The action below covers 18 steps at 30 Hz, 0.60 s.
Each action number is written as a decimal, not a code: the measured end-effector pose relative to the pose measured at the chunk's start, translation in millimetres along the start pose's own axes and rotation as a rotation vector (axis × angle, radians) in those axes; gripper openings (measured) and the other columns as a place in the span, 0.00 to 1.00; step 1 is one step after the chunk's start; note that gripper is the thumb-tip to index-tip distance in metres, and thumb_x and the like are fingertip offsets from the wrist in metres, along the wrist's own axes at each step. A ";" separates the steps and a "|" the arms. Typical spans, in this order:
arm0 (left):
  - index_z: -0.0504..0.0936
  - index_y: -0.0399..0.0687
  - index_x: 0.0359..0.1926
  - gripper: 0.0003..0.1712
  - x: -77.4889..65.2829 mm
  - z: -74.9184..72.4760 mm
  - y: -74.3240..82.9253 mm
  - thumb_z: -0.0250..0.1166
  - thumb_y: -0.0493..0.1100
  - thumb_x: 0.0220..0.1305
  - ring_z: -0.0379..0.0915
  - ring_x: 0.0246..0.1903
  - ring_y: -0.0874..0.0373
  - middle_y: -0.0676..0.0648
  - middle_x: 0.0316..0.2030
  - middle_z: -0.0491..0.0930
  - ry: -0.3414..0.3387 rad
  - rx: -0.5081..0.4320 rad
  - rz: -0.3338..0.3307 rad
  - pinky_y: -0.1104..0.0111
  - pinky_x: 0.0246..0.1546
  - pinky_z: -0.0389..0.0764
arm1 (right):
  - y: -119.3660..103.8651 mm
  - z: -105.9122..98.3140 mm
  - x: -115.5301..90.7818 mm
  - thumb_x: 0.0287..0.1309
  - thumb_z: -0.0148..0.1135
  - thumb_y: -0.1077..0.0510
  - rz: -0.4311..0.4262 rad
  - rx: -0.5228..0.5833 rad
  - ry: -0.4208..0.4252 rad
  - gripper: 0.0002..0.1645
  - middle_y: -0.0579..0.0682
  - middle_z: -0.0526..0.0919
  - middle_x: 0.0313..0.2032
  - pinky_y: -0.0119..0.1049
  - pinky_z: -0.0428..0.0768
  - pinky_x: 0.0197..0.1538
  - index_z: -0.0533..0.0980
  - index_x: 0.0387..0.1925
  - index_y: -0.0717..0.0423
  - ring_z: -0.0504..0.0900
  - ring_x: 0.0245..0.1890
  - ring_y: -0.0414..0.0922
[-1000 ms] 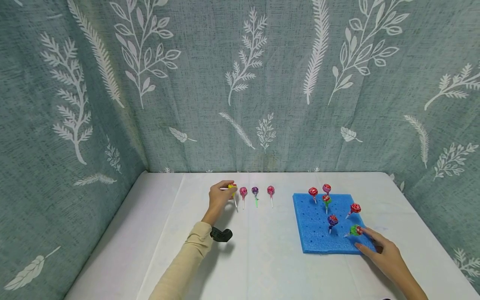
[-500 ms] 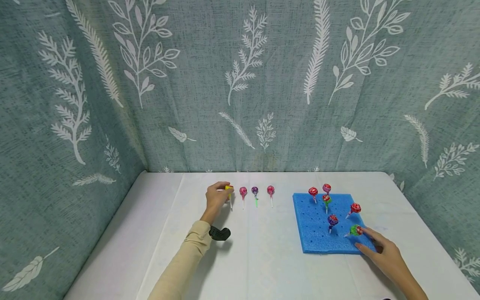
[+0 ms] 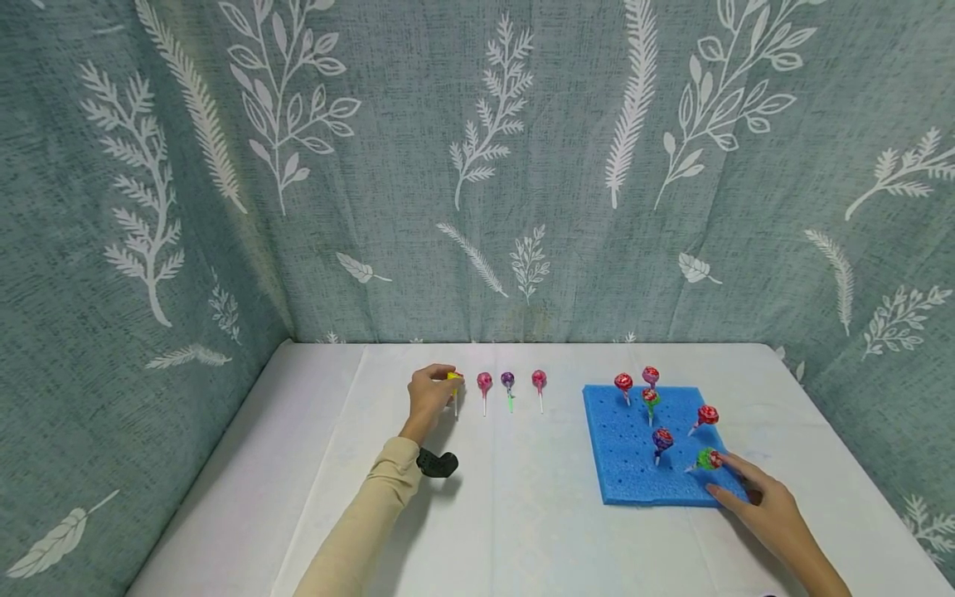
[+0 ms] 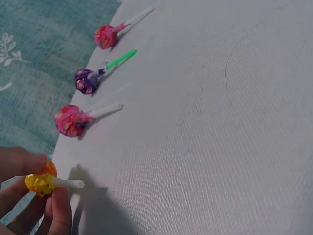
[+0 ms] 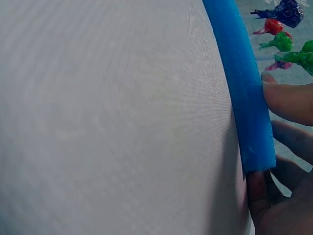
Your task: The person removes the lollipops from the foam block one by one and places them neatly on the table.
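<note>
My left hand (image 3: pixel 429 396) pinches a yellow-wrapped lollipop (image 4: pixel 41 183) by its candy head, at the left end of a row. The white stick of that lollipop points toward the near side. Beside it lie a pink lollipop (image 3: pixel 484 381), a purple lollipop (image 3: pixel 508 380) with a green stick, and another pink lollipop (image 3: pixel 540 380). My right hand (image 3: pixel 768 506) grips the near right corner of a blue foam board (image 3: pixel 622 452), the thumb on its top. Several lollipops stand in the board, among them a green one (image 3: pixel 709 458) close to my right fingers.
A white-covered table (image 3: pixel 537 481) carries everything. Behind it hangs a patterned green-grey curtain (image 3: pixel 567 274), which also runs along the left side. Small holes dot the foam board. A dark strap-on device (image 3: pixel 438 464) sits at my left wrist.
My left hand has shifted slightly left and nearer with the yellow lollipop, away from the pink one beside it; its stick now points more straight down. The right hand and board have stayed put.
</note>
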<state>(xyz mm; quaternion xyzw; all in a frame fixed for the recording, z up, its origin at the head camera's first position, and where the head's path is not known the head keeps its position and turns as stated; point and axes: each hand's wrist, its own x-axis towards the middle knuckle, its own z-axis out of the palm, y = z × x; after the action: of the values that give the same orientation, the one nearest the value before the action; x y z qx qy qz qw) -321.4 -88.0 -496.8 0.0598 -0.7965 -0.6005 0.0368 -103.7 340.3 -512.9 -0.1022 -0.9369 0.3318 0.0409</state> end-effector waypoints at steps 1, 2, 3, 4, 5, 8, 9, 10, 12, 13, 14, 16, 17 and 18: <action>0.83 0.35 0.44 0.16 0.4 0.4 -0.5 0.69 0.35 0.53 0.73 0.22 0.60 0.40 0.37 0.77 0.001 0.010 -0.002 0.70 0.21 0.77 | -0.3 0.0 -0.1 0.57 0.64 0.45 0.001 0.002 0.000 0.41 0.76 0.63 0.59 0.63 0.71 0.51 0.65 0.62 0.69 0.64 0.57 0.72; 0.83 0.35 0.44 0.16 0.8 0.7 -1.0 0.69 0.35 0.53 0.73 0.22 0.59 0.40 0.37 0.77 0.003 0.021 -0.003 0.71 0.21 0.77 | -0.6 -0.1 0.0 0.58 0.64 0.45 0.003 0.002 0.000 0.41 0.76 0.63 0.60 0.63 0.71 0.51 0.65 0.62 0.69 0.64 0.57 0.72; 0.83 0.35 0.44 0.16 1.1 1.1 -1.1 0.69 0.35 0.52 0.73 0.23 0.59 0.40 0.37 0.77 0.005 0.032 -0.006 0.71 0.21 0.77 | -0.7 -0.2 0.3 0.58 0.64 0.44 0.005 0.001 -0.001 0.41 0.76 0.63 0.60 0.63 0.71 0.51 0.65 0.62 0.69 0.64 0.57 0.72; 0.83 0.36 0.44 0.16 1.6 1.6 -1.5 0.69 0.35 0.52 0.73 0.23 0.59 0.40 0.37 0.77 0.007 0.041 -0.011 0.71 0.21 0.77 | -1.0 -0.2 0.6 0.58 0.63 0.44 0.010 0.002 -0.006 0.41 0.76 0.63 0.60 0.63 0.70 0.51 0.65 0.62 0.69 0.63 0.58 0.72; 0.83 0.36 0.44 0.15 2.0 2.0 -1.9 0.69 0.35 0.52 0.73 0.24 0.58 0.40 0.37 0.77 0.010 0.052 -0.012 0.71 0.21 0.77 | -1.2 -0.3 0.8 0.58 0.63 0.44 0.018 0.002 -0.013 0.42 0.76 0.62 0.60 0.63 0.70 0.52 0.64 0.62 0.69 0.63 0.58 0.72; 0.84 0.37 0.43 0.15 3.0 3.7 -2.3 0.70 0.35 0.52 0.74 0.26 0.56 0.39 0.37 0.77 0.016 0.087 -0.011 0.71 0.21 0.77 | -0.6 0.1 1.1 0.58 0.63 0.43 0.025 -0.010 -0.012 0.42 0.76 0.63 0.60 0.62 0.71 0.52 0.65 0.62 0.69 0.64 0.58 0.72; 0.84 0.36 0.42 0.14 3.3 4.7 -2.6 0.70 0.35 0.52 0.75 0.27 0.55 0.39 0.37 0.78 0.015 0.098 -0.003 0.71 0.21 0.77 | -0.5 0.0 0.9 0.58 0.63 0.44 0.028 -0.008 -0.016 0.42 0.76 0.62 0.60 0.62 0.71 0.52 0.64 0.63 0.69 0.64 0.58 0.72; 0.84 0.36 0.42 0.14 3.7 5.6 -3.1 0.70 0.35 0.52 0.75 0.28 0.54 0.39 0.37 0.78 0.015 0.108 0.004 0.71 0.22 0.77 | -0.4 -0.1 0.7 0.58 0.63 0.44 0.031 -0.006 -0.019 0.42 0.76 0.62 0.60 0.62 0.70 0.52 0.64 0.63 0.69 0.63 0.58 0.72; 0.84 0.36 0.41 0.14 4.0 7.2 -3.2 0.70 0.35 0.51 0.76 0.30 0.53 0.39 0.36 0.78 0.018 0.134 0.024 0.70 0.23 0.78 | 0.0 -0.2 0.6 0.58 0.63 0.43 0.031 -0.007 -0.017 0.42 0.76 0.62 0.60 0.62 0.70 0.52 0.64 0.63 0.69 0.63 0.58 0.72; 0.84 0.36 0.41 0.13 3.8 8.0 -3.3 0.70 0.34 0.51 0.76 0.31 0.52 0.39 0.36 0.78 0.019 0.140 0.032 0.69 0.24 0.79 | -0.2 -0.4 0.6 0.58 0.63 0.44 0.034 -0.002 -0.022 0.42 0.76 0.62 0.61 0.62 0.70 0.52 0.64 0.63 0.69 0.62 0.58 0.72; 0.84 0.36 0.40 0.13 3.8 8.7 -3.2 0.71 0.34 0.51 0.76 0.32 0.51 0.39 0.35 0.79 0.021 0.149 0.039 0.69 0.25 0.79 | -0.5 -0.6 0.7 0.58 0.63 0.43 0.040 0.001 -0.027 0.42 0.76 0.61 0.61 0.63 0.69 0.53 0.64 0.63 0.69 0.61 0.59 0.72; 0.85 0.36 0.40 0.13 3.8 9.7 -2.7 0.71 0.34 0.51 0.77 0.34 0.50 0.39 0.35 0.79 0.031 0.164 0.048 0.67 0.29 0.80 | -0.8 -0.7 1.0 0.58 0.63 0.43 0.042 -0.004 -0.028 0.43 0.76 0.61 0.61 0.62 0.69 0.53 0.64 0.63 0.69 0.62 0.59 0.72; 0.85 0.36 0.39 0.13 3.7 9.9 -2.4 0.71 0.34 0.51 0.77 0.35 0.50 0.39 0.35 0.79 0.036 0.168 0.052 0.67 0.30 0.81 | -1.0 -0.8 1.2 0.58 0.62 0.42 0.043 -0.005 -0.029 0.43 0.76 0.61 0.61 0.62 0.69 0.53 0.64 0.63 0.69 0.62 0.59 0.72; 0.85 0.36 0.39 0.13 3.7 10.3 -2.2 0.71 0.34 0.51 0.77 0.36 0.49 0.39 0.35 0.80 0.038 0.170 0.055 0.66 0.32 0.81 | -1.2 -0.8 1.1 0.58 0.62 0.43 0.043 -0.007 -0.029 0.43 0.76 0.61 0.61 0.62 0.70 0.53 0.64 0.63 0.69 0.62 0.58 0.72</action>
<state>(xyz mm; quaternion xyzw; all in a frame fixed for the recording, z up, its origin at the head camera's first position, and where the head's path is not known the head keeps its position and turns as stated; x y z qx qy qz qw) -326.3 -79.4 -501.8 0.0520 -0.8450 -0.5284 0.0632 -104.8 340.2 -511.4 -0.1175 -0.9361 0.3309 0.0199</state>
